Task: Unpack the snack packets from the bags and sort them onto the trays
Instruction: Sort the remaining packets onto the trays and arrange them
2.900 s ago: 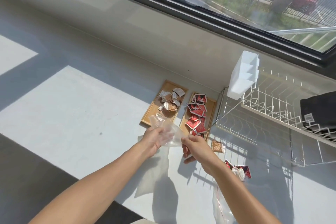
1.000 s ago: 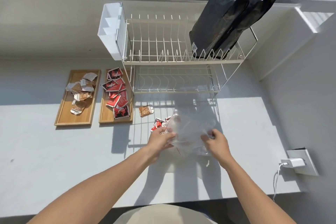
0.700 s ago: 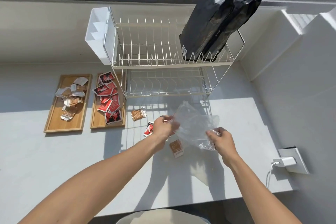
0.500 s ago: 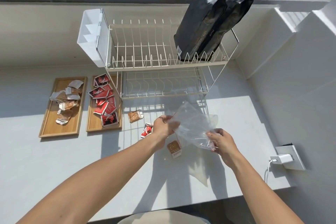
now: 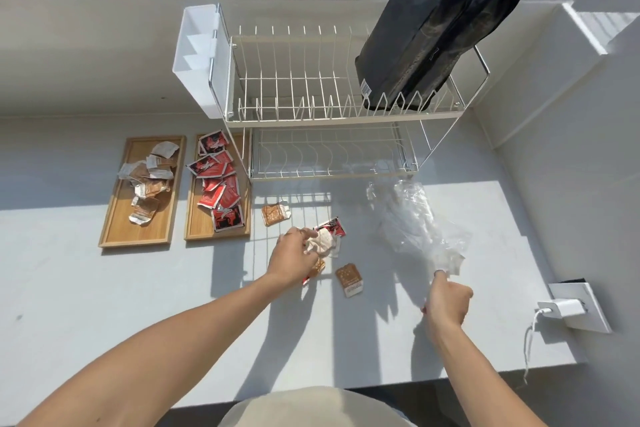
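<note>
On the white desk point(image 5: 86, 288), the far-left wooden tray point(image 5: 138, 194) carried brown and white packets point(image 5: 149, 180). Just right of it, a second tray point(image 5: 218, 191) carried red packets point(image 5: 218, 180). A loose brown packet point(image 5: 274, 214) lay near the wire dish rack point(image 5: 329, 107). The left hand point(image 5: 294, 256) curled around a small pile of packets point(image 5: 325, 239), with another brown packet point(image 5: 350, 279) lying beside it. The right hand point(image 5: 446, 302) was closed, pinching the corner of a clear plastic bag point(image 5: 415, 222) held up above the desk.
</note>
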